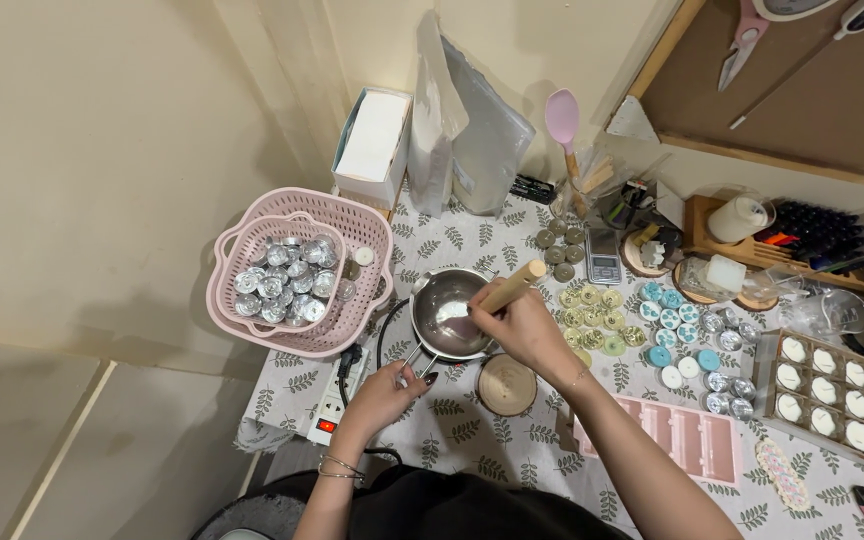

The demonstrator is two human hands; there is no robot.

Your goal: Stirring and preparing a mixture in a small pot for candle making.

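Observation:
A small steel pot (444,312) with pale wax in it stands on the leaf-print tablecloth (472,440). My left hand (390,390) grips the pot's handle at its near side. My right hand (517,325) holds a wooden-handled stirrer (512,285) whose end dips into the pot. A round wooden coaster (507,385) lies just in front of the pot, under my right wrist.
Pink baskets (252,300) with several metal tealight cups stand at the left. A power strip (337,400) lies by my left hand. To the right lie rows of filled tealights (677,335), a tray of white candles (842,395), a pink mould (682,440) and a small scale (604,262).

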